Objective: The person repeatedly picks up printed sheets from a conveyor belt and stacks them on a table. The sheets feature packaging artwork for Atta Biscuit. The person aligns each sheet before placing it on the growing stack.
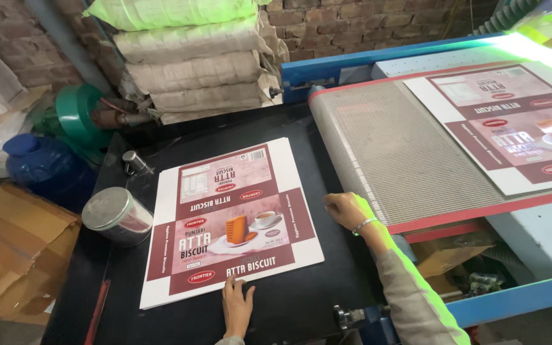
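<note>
- Your left hand (pixel 236 308) lies flat, fingers spread, on the printed carton sheet's (pixel 225 220) near edge.
- Your right hand (pixel 347 209), loosely curled and holding nothing, sits just beside its right edge.
- The sheet stretches away from both hands, tilted slightly.

Flat maroon-and-white printed carton sheet (pixel 231 220) on black table by my hands; 2nd same sheet (pixel 512 124) on mesh belt, rt side.
</note>
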